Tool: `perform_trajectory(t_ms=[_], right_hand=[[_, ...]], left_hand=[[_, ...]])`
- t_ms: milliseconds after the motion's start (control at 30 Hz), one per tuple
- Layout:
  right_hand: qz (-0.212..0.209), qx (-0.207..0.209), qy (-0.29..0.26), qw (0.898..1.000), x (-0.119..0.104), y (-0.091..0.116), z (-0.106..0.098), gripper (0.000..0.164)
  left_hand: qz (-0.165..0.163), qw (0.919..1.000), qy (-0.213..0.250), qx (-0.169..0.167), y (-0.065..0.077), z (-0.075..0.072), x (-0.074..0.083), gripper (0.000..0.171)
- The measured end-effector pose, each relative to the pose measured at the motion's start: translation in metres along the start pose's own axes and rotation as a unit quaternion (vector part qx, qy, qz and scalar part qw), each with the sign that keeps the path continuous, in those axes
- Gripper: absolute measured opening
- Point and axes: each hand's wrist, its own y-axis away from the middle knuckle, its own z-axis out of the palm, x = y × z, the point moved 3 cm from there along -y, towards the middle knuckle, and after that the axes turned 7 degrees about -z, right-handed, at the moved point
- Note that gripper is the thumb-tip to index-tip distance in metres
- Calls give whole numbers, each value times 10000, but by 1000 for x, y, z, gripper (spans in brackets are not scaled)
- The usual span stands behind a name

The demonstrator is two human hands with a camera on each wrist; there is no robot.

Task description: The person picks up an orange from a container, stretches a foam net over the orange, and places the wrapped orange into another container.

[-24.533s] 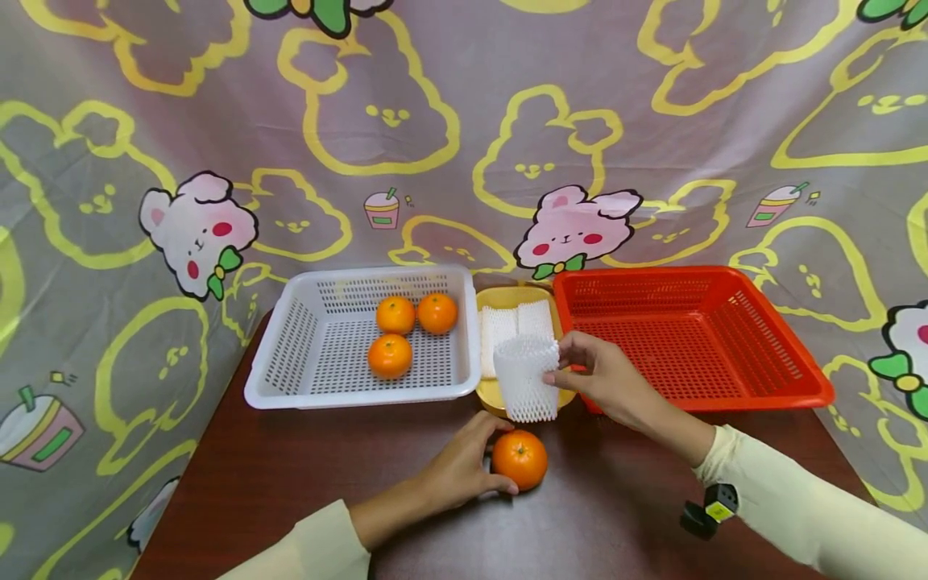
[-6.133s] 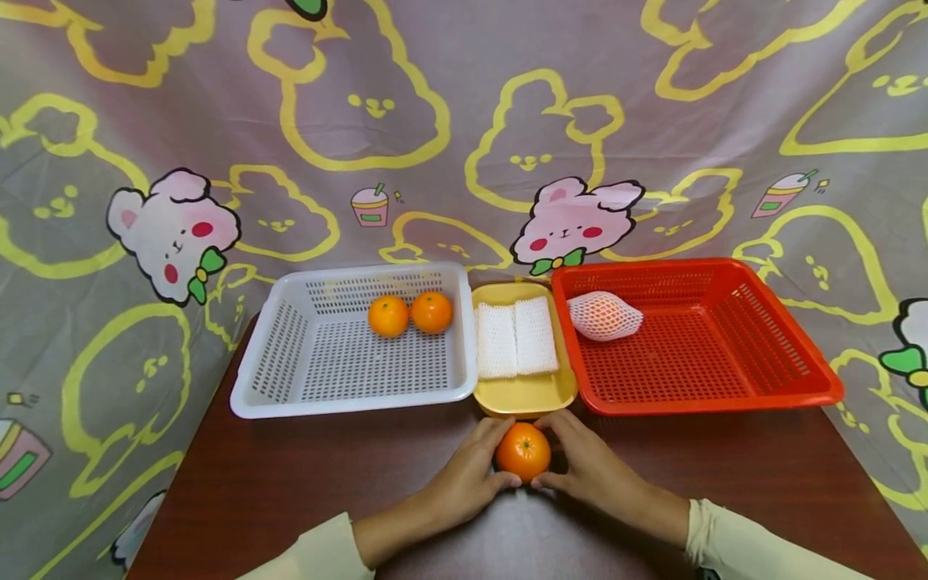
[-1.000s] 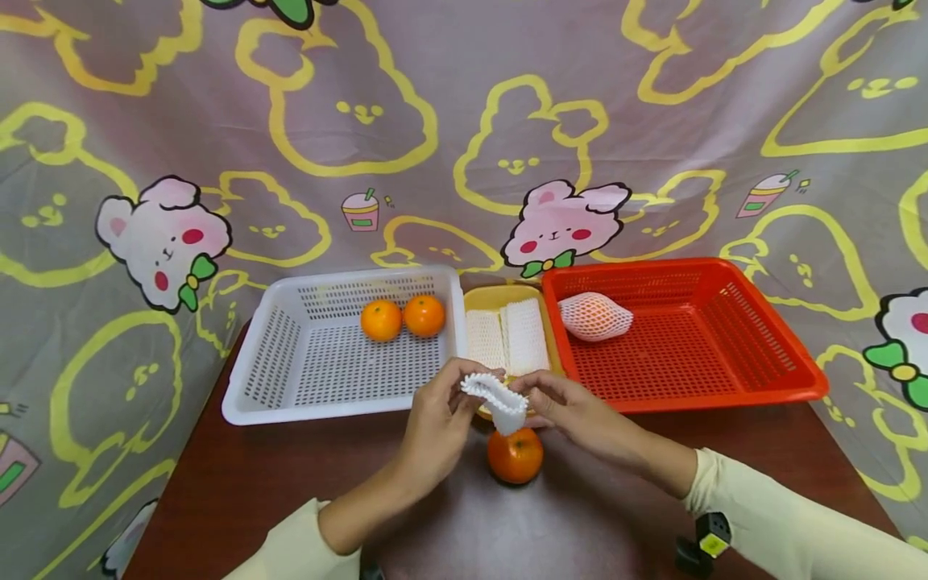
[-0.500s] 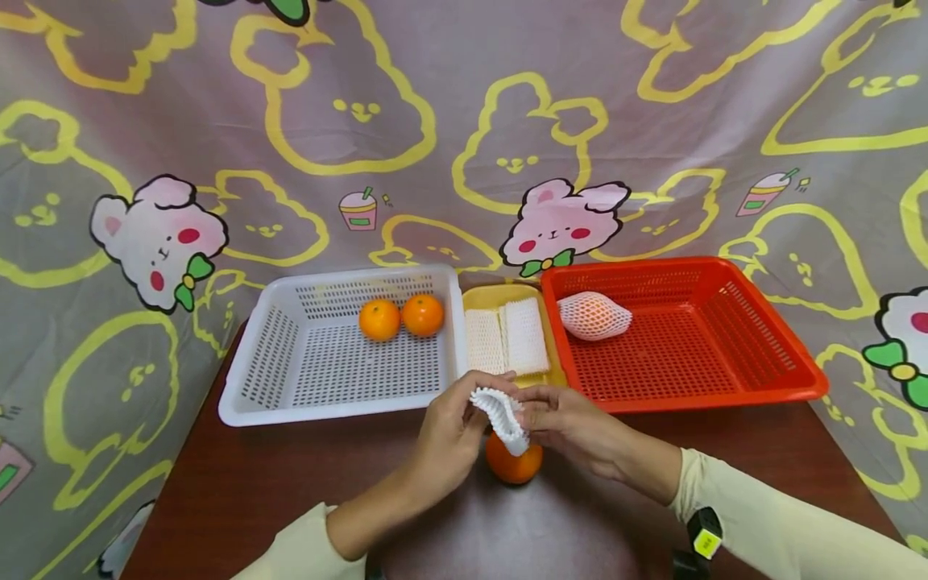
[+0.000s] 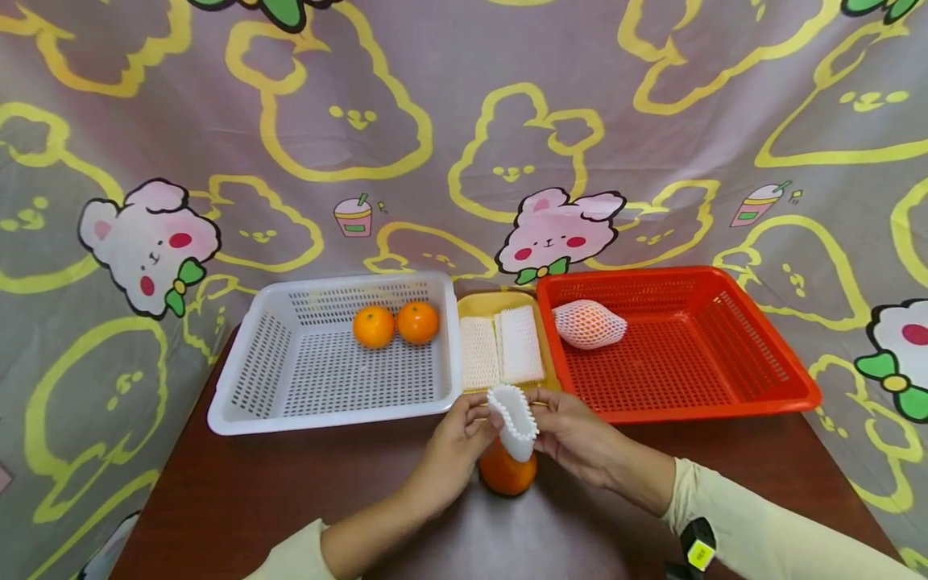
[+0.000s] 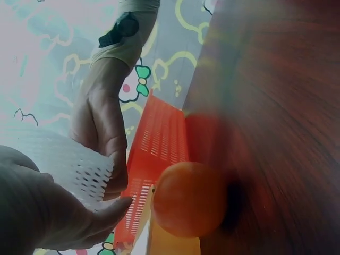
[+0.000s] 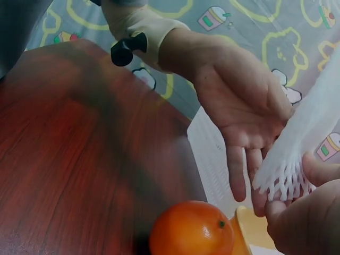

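Both hands hold a white foam fruit net (image 5: 516, 427) by its sides, its scalloped mouth spread into a narrow curved gap facing up. My left hand (image 5: 451, 455) pinches the left side, thumb at the rim, and my right hand (image 5: 583, 441) grips the right side. Directly below stands a bare orange (image 5: 507, 474) on the table, its top hidden behind the net in the head view. From the left wrist, the net's meshed lower end (image 6: 93, 178) shows apart from the orange (image 6: 188, 199). In the right wrist view, the orange (image 7: 191, 228) sits below the hands.
A white basket (image 5: 337, 423) at left holds two oranges (image 5: 395, 325). A yellow tray (image 5: 487, 303) in the middle bears flat foam nets (image 5: 520, 342). The red basket (image 5: 677, 407) at right contains one netted orange (image 5: 590, 325). A patterned cloth (image 5: 406, 72) hangs behind.
Earlier, three oranges lay in the white basket and the red one was empty; a netted orange has since appeared there. Within the last second, the net has come lower over the orange and its mouth has turned.
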Motion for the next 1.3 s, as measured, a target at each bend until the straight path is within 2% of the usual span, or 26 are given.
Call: perform_trajectory(t_ms=[133, 333, 500, 600, 767, 900, 1000, 1133, 1300], right_hand=[[-124, 261, 394, 9988, -1, 0, -1, 18], [-203, 426, 453, 9979, 1, 3, -5, 15], [-87, 267, 151, 9995, 0, 5, -6, 22], [-44, 174, -38, 9998, -2, 4, -6, 25], [19, 280, -67, 9996, -2, 2, -9, 31], [-10, 313, 43, 9995, 0, 2, -10, 39], [-28, 316, 189, 9993, 2, 3, -10, 37], [-2, 367, 366, 9987, 6, 5, -11, 33], [109, 406, 604, 9973, 12, 9, -13, 39]], left_hand=[[-329, 9963, 780, -139, 0, 1, 1, 49], [-560, 9943, 903, 72, -3, -1, -1, 44], [-920, 9897, 1086, -141, -4, -3, -1, 48], [-1231, 9807, 1486, -323, -7, -6, -2, 51], [-1617, 9584, 2274, -599, -8, -9, -4, 49], [-1823, 9480, 2482, -800, -6, -10, -7, 42], [-1826, 9484, 2457, -826, -6, -11, -8, 41], [-1719, 9522, 2441, -649, -7, -13, -9, 41], [-1741, 9556, 2332, -459, -7, -16, -12, 36]])
